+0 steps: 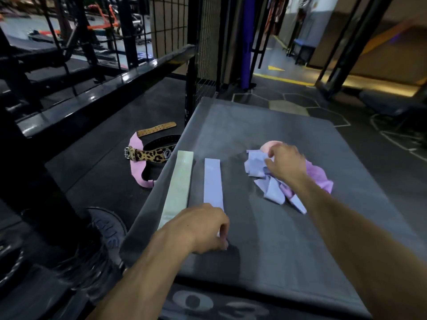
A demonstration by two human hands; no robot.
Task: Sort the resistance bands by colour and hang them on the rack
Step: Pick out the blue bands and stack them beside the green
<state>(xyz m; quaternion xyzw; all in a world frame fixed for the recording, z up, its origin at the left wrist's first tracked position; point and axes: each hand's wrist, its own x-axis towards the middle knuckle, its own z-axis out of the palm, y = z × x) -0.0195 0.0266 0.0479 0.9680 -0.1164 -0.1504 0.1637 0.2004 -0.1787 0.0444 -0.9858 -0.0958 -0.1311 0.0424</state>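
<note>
On the grey padded box [265,125] a pale green band [179,183] and a lavender band [213,181] lie flat side by side. My left hand [203,227] rests with curled fingers on the near end of the lavender band. To the right sits a tangled pile of bands [272,188], lavender with pink-purple [317,176] and a peach one [269,145] behind. My right hand [285,161] pinches a crumpled lavender band [255,163] at the top of that pile.
Weightlifting belts [147,155], pink, leopard-print and tan, lie on the dark floor left of the box. A black steel rack frame [97,98] and wire mesh panel [203,42] stand behind. Weight plates [108,229] sit at the lower left.
</note>
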